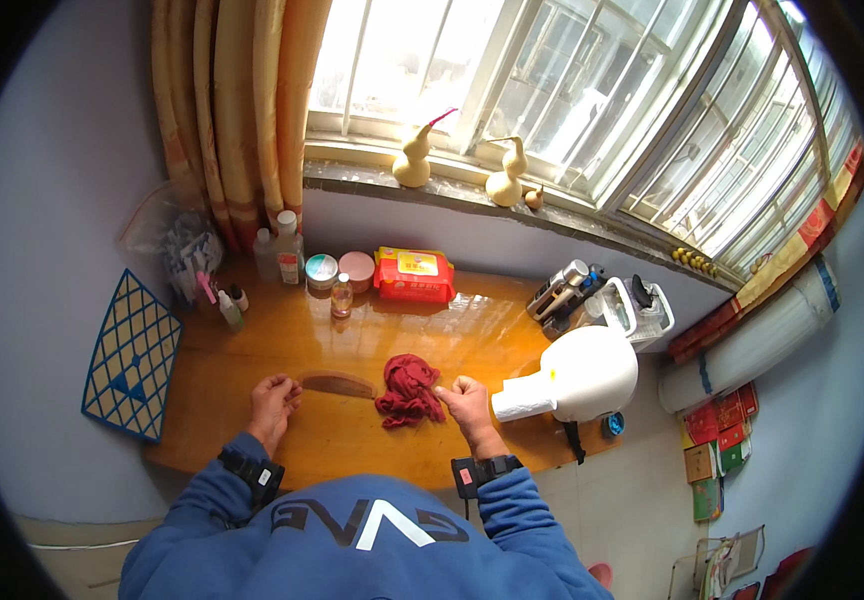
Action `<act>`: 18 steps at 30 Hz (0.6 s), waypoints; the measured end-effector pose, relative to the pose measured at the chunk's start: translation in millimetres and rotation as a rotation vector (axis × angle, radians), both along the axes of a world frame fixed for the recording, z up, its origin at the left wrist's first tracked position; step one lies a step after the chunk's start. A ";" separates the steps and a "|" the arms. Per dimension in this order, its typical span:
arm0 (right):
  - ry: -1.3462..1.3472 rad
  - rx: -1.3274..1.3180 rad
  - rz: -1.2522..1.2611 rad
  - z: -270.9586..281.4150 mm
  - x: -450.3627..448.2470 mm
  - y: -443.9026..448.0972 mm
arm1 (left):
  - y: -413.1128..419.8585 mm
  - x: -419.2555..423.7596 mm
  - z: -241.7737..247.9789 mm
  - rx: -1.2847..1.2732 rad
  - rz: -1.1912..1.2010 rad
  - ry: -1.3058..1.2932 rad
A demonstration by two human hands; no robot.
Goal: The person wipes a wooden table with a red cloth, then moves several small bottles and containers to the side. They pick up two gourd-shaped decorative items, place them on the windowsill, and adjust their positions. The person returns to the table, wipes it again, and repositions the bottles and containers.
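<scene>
A crumpled dark red cloth (408,390) lies on the wooden table (252,352) in front of me. My right hand (465,403) is at the cloth's right edge, thumb and forefinger close together; whether it pinches the fabric I cannot tell. To the left of the cloth lies a brown comb (338,384), apparently wooden. My left hand (274,403) is beside the comb's left end, its fingers loosely curled, and nothing shows in it. Each wrist wears a black strapped device.
A white helmet (595,371) and a white paper roll (523,401) are at the right. Behind stand a red wipes pack (414,276), round jars (322,271), a small bottle (342,295) and a white basket (649,315). A blue-edged lattice panel (131,356) leans at the left.
</scene>
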State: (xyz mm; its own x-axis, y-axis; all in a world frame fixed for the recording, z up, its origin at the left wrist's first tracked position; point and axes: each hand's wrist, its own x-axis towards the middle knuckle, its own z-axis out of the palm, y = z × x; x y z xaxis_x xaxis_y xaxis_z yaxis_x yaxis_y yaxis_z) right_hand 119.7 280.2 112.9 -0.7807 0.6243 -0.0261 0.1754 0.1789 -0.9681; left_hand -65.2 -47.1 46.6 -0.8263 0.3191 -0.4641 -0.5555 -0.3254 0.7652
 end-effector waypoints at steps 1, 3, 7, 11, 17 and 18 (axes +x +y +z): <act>-0.022 -0.012 -0.016 -1.0 0.1 -0.9 | -2.1 -0.3 -2.6 -0.012 -0.010 -0.007; -0.010 -0.003 -0.011 -3.0 0.8 -3.6 | -6.2 -1.3 -7.8 -0.027 -0.005 -0.057; -0.038 -0.017 -0.033 -5.7 1.4 -10.2 | -13.2 -2.0 -18.8 -0.039 -0.003 -0.078; -0.040 -0.105 -0.025 -8.3 1.3 -18.9 | -23.2 -4.5 -27.3 -0.018 -0.070 -0.109; -0.003 -0.013 -0.079 -27.1 -3.0 -15.6 | -31.8 2.7 -35.8 0.012 -0.173 -0.080; 0.033 0.074 -0.071 -31.7 -2.6 -9.6 | -31.3 2.8 -35.8 0.004 -0.186 -0.079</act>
State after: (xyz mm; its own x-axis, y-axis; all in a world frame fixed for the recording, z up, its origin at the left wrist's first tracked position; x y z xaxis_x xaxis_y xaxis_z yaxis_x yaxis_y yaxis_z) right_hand 117.2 270.6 81.2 -0.7344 0.6771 0.0470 0.1587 0.2386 -0.9581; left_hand -62.5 -78.4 10.8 -0.7137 0.4646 -0.5241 -0.6649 -0.2142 0.7156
